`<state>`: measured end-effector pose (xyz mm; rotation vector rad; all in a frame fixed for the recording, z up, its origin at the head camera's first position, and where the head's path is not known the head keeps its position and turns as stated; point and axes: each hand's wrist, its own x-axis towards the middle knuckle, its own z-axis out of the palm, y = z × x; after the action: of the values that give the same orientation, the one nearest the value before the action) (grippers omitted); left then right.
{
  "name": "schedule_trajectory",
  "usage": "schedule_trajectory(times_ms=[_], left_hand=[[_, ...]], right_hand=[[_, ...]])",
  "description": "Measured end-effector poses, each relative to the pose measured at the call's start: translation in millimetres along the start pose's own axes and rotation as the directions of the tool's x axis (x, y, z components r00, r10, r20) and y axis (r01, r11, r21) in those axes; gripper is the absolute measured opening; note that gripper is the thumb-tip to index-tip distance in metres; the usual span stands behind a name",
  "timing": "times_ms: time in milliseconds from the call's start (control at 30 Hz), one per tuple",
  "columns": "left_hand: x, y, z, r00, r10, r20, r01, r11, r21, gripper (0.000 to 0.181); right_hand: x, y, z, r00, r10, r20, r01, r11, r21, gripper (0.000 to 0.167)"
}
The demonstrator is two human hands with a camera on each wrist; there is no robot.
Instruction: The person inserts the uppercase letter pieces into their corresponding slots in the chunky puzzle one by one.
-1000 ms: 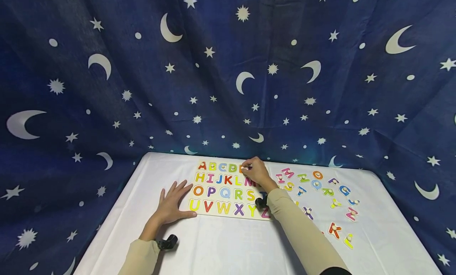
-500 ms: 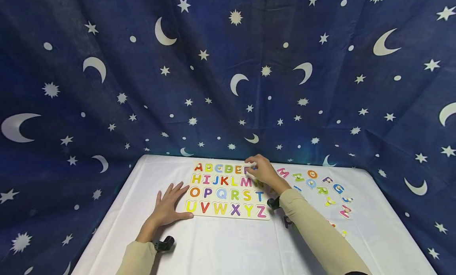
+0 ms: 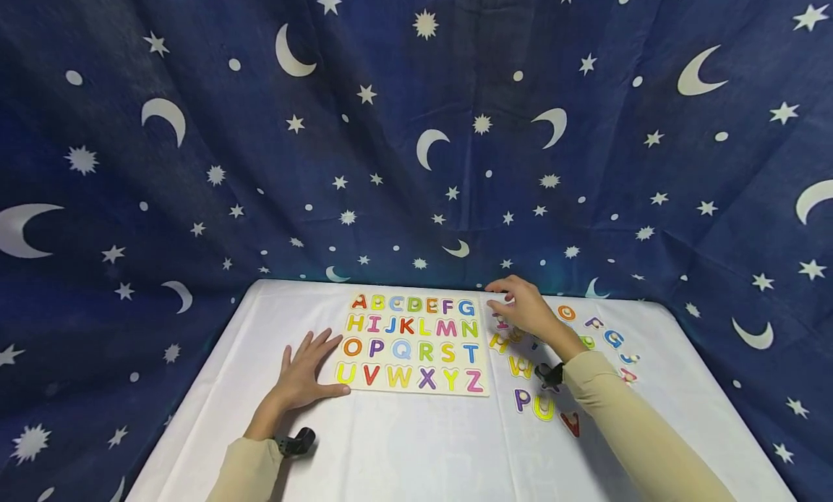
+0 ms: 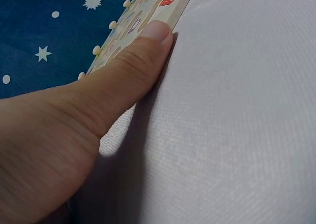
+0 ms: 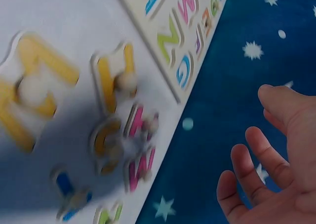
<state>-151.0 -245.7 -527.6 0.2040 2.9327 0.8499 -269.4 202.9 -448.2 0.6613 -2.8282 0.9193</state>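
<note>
A white alphabet puzzle board (image 3: 480, 363) lies on the table, with knobbed letter pieces A to E in its top row. My left hand (image 3: 302, 372) rests against the board's left side, fingers spread, and in the left wrist view the thumb (image 4: 133, 61) touches its edge. Right of the board, my right hand (image 3: 530, 314) hovers over loose knobbed letters. The right wrist view shows its fingers (image 5: 266, 150) loosely bent, with nothing held. Below them lie a yellow H (image 3: 499, 343), a pink I (image 3: 500, 321) and a yellow W (image 3: 520, 367). Some letters are hidden under the hand and arm.
Further loose letters lie to the right: a purple P (image 3: 523, 400), a yellow U (image 3: 543, 408), an orange O (image 3: 567, 312) and a blue G (image 3: 613, 338). A dark blue star-patterned cloth (image 3: 364, 147) hangs behind the white-covered table (image 3: 403, 451).
My right hand has left the E at the top of the board and moved right, over the loose letters. The left hand keeps its place at the board's left edge.
</note>
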Motion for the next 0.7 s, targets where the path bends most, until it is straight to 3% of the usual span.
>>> schedule_trajectory(times_ms=[267,700], left_hand=[[0.3,0.1,-1.9,1.000,0.005,0.003,-0.005,1.000,0.002,0.110],[1.4,-2.7,0.1,1.000,0.013,-0.005,-0.013,1.000,0.004,0.110]], right_hand=[[-24.1,22.7,-27.3,0.998,0.045,-0.054,-0.046,0.999,-0.015,0.032],[-61.2,59.5,-54.4,0.983,0.080,-0.166,-0.092,0.994,-0.065,0.030]])
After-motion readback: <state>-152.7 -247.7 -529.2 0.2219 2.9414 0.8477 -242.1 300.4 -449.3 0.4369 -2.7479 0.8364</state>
